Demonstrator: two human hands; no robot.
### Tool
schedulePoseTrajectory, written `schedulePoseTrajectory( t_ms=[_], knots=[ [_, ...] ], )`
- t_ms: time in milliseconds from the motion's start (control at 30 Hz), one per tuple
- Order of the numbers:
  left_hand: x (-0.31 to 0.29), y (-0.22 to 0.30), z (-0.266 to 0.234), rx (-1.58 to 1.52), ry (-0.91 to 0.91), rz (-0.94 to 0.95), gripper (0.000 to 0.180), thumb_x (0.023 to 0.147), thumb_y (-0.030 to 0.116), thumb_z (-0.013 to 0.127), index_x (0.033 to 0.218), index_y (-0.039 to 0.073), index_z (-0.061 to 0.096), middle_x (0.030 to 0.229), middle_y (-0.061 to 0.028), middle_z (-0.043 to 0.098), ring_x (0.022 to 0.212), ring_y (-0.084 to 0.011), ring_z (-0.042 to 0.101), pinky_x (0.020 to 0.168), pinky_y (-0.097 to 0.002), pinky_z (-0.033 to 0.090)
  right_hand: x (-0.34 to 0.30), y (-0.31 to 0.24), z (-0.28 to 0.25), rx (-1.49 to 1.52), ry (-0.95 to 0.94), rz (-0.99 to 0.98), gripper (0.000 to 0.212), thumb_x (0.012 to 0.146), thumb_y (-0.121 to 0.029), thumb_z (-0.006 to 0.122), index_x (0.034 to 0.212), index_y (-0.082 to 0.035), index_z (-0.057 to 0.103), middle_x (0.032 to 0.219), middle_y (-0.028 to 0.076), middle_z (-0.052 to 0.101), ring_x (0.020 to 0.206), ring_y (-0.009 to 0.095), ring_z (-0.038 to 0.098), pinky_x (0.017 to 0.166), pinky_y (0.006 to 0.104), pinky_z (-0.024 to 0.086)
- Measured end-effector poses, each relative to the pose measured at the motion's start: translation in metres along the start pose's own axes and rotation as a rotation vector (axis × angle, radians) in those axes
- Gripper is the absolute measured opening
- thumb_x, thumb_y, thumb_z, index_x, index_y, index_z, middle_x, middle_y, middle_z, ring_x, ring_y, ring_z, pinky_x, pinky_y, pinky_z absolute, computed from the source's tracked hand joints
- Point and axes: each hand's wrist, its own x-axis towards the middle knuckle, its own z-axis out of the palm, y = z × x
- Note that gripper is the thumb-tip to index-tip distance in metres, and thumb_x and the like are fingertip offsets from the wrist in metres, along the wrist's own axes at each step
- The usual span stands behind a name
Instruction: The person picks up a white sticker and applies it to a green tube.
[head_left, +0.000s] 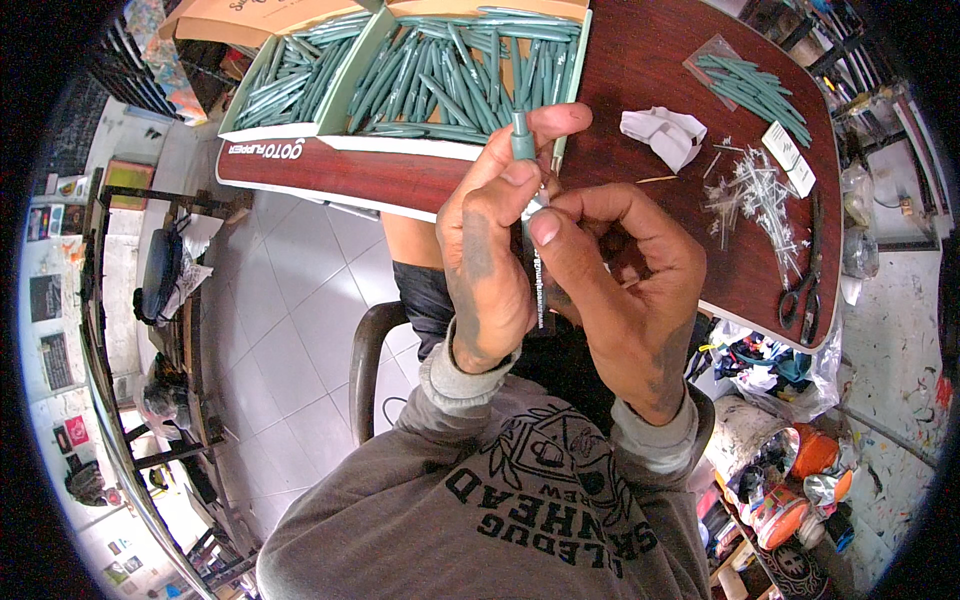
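My left hand (490, 260) pinches a green pen barrel (523, 138) between thumb and forefinger, holding it upright above a dark wooden board (660, 90). My right hand (625, 285) is curled close against the left one, its fingertips on the lower dark part of the same pen (535, 290). Both hands sit over my lap in front of the board.
Two open cardboard boxes (345, 125) full of green pen barrels (450, 70) sit at the board's far left. A clear bag of green barrels (755, 90), crumpled white paper (665, 135), a heap of thin clear refills (755, 195) and black scissors (805, 290) lie to the right. Paint tins (790, 490) stand lower right.
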Motion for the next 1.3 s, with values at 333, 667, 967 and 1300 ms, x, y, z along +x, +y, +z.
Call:
schedulePoseTrajectory(
  t_ms=[333, 667, 967, 1300],
  knots=[
    [-0.001, -0.001, -0.004, -0.055, -0.004, -0.028, 0.047, 0.094, 0.024, 0.045, 0.126, -0.009, 0.055, 0.126, -0.0129, 0.059, 0.118, -0.0158, 0.051, 0.104, -0.0286, 0.034, 0.003, -0.005, -0.004, 0.036, -0.011, 0.116, 0.011, 0.088, -0.010, 0.074, 0.087, -0.001, 0.067, 0.079, 0.001, 0.066, 0.073, 0.006, 0.059, 0.066, 0.0226, 0.047],
    [-0.001, 0.004, 0.000, -0.036, -0.012, 0.017, 0.047, 0.094, 0.025, 0.043, 0.125, -0.009, 0.054, 0.120, -0.0108, 0.058, 0.110, -0.0151, 0.051, 0.100, -0.0285, 0.036, 0.007, -0.005, -0.003, -0.014, -0.052, 0.105, 0.016, 0.089, -0.016, 0.072, 0.086, -0.003, 0.064, 0.065, -0.002, 0.058, 0.049, 0.003, 0.046, 0.043, 0.0207, 0.028],
    [-0.002, 0.008, -0.004, 0.012, -0.039, 0.044, 0.046, 0.093, 0.025, 0.045, 0.124, -0.008, 0.055, 0.117, -0.0100, 0.058, 0.107, -0.0147, 0.051, 0.098, -0.0269, 0.036, 0.011, -0.007, -0.004, -0.022, -0.090, 0.112, 0.017, 0.089, -0.016, 0.073, 0.082, -0.004, 0.062, 0.060, -0.002, 0.056, 0.041, 0.003, 0.042, 0.038, 0.0213, 0.024],
    [0.001, 0.005, -0.001, -0.021, -0.030, 0.069, 0.045, 0.093, 0.023, 0.045, 0.123, -0.009, 0.056, 0.115, -0.0095, 0.059, 0.103, -0.0141, 0.052, 0.096, -0.0263, 0.037, 0.013, -0.014, -0.007, 0.011, -0.098, 0.179, 0.011, 0.084, -0.007, 0.076, 0.082, -0.001, 0.067, 0.081, 0.004, 0.070, 0.076, 0.008, 0.062, 0.072, 0.0246, 0.050]
  ],
)
